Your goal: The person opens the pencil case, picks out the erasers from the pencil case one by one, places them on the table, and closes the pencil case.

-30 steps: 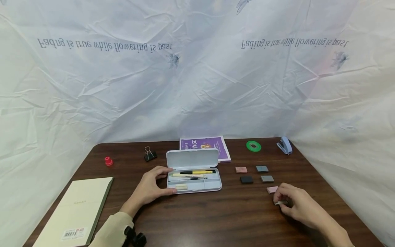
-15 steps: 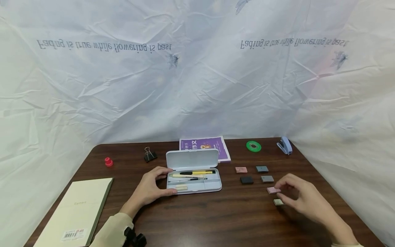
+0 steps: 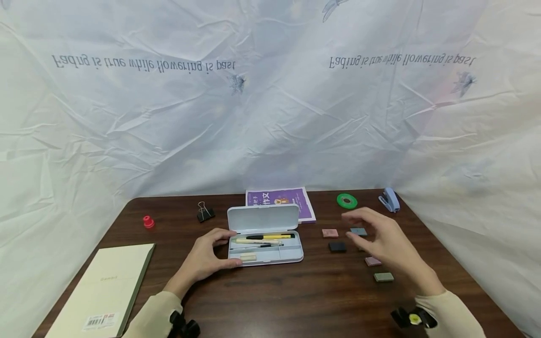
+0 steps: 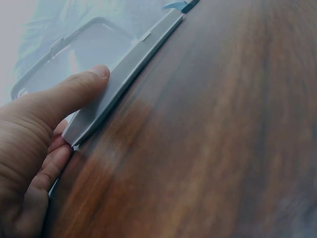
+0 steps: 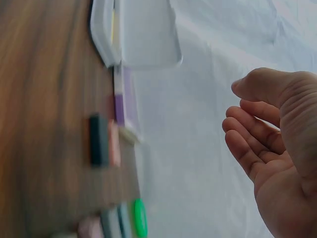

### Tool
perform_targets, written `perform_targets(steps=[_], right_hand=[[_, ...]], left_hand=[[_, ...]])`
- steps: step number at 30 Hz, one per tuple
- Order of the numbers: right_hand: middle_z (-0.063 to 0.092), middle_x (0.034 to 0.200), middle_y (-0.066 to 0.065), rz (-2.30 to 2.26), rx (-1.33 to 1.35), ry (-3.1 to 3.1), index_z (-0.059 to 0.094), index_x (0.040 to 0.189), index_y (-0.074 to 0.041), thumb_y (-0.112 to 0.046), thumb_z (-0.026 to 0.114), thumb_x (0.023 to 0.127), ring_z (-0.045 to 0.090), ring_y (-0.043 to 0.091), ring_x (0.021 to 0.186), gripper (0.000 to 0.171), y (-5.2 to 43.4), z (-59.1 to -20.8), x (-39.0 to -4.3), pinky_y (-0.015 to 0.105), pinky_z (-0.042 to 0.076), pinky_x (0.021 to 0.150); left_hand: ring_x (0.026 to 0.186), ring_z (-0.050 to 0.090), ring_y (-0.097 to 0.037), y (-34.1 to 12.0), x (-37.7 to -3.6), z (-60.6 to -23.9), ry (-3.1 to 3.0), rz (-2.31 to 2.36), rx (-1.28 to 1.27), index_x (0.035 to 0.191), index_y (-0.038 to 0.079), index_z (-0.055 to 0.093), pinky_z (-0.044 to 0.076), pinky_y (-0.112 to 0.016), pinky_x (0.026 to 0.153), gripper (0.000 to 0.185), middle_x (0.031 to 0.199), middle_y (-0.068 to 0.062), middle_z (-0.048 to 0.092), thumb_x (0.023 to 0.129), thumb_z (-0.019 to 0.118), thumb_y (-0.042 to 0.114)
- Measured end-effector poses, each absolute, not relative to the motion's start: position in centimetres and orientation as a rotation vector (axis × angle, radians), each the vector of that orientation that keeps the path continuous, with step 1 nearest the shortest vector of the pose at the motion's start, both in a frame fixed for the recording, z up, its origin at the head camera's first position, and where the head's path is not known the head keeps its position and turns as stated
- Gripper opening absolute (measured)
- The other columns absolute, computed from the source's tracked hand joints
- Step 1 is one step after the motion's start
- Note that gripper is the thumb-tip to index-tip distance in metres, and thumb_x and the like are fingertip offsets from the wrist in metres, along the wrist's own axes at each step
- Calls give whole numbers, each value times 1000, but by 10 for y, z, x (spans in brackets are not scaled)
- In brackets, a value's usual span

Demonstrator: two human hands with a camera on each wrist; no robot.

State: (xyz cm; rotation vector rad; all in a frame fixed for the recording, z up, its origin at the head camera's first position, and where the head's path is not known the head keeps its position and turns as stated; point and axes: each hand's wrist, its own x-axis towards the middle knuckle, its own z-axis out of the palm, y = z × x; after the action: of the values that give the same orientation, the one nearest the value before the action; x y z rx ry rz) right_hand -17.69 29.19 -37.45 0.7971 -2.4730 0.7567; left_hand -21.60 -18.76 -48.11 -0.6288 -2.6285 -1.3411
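A white pencil case (image 3: 291,256) lies with its lid raised; pens and a small cream piece (image 3: 248,257) are inside. My left hand (image 3: 207,253) grips its left end, thumb along the front edge and fingers behind, as the left wrist view also shows. My right hand (image 3: 378,237) hovers over small rectangular blocks on the right, fingers apart and holding nothing. A blue-grey block (image 3: 358,232) shows between its thumb and fingers in the head view. Around it lie a pink block (image 3: 330,233), a black block (image 3: 337,247), a mauve block (image 3: 373,261) and a green block (image 3: 383,277).
Behind the case lies a purple book (image 3: 306,206). A green tape roll (image 3: 347,201) and a blue stapler (image 3: 389,200) are at the back right. On the left are a black binder clip (image 3: 205,214), a red cap-like piece (image 3: 148,221) and a cream notebook (image 3: 101,286).
My right hand has let go of the small green block, leaving it on the table, and moved up and left over the other blocks. My left hand has stayed on the pencil case.
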Motion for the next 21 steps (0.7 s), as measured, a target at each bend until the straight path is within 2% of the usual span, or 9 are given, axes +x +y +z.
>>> perform_targets(steps=[4, 7, 10, 15, 19, 21], right_hand=[[76, 130, 1, 835, 867, -2461, 75, 137, -18, -2, 89, 95, 77, 15, 109, 47, 265, -369, -191, 32, 69, 89], [76, 131, 1, 891, 897, -2468, 75, 137, -18, -7, 88, 97, 75, 17, 114, 43, 243, -365, -199, 41, 69, 92], [75, 133, -3, 948, 926, -2482, 75, 138, -19, -11, 88, 99, 73, 16, 120, 42, 222, -362, -205, 43, 68, 97], [74, 129, -5, 1072, 1028, -2456, 75, 137, -18, -8, 86, 99, 73, 14, 117, 41, 192, -362, -216, 36, 68, 95], [75, 127, -3, 1105, 1075, -2443, 76, 137, -16, -9, 86, 100, 74, 19, 114, 39, 171, -366, -222, 34, 68, 94], [76, 128, 1, 1132, 1097, -2443, 76, 137, -13, -9, 85, 101, 75, 24, 114, 38, 161, -369, -225, 37, 68, 96]], left_hand=[[128, 71, -22, -188, -216, -481, -2633, -1337, -621, 140, 16, 76, 62, -43, 112, 75, 138, 3, 73, 78, 104, 48], [128, 71, -22, -188, -216, -481, -2632, -1342, -621, 140, 16, 76, 62, -43, 112, 75, 137, 3, 73, 78, 104, 48], [128, 71, -23, -188, -217, -481, -2629, -1341, -633, 140, 15, 76, 62, -45, 112, 75, 137, 2, 73, 79, 103, 49], [128, 71, -23, -187, -217, -481, -2627, -1345, -638, 140, 16, 75, 62, -45, 112, 76, 137, 3, 73, 78, 104, 49], [128, 71, -20, -188, -217, -482, -2631, -1341, -626, 139, 18, 76, 62, -41, 112, 76, 137, 6, 72, 76, 105, 49], [127, 71, -19, -189, -217, -482, -2633, -1335, -626, 139, 18, 76, 62, -40, 112, 77, 137, 6, 72, 75, 105, 49]])
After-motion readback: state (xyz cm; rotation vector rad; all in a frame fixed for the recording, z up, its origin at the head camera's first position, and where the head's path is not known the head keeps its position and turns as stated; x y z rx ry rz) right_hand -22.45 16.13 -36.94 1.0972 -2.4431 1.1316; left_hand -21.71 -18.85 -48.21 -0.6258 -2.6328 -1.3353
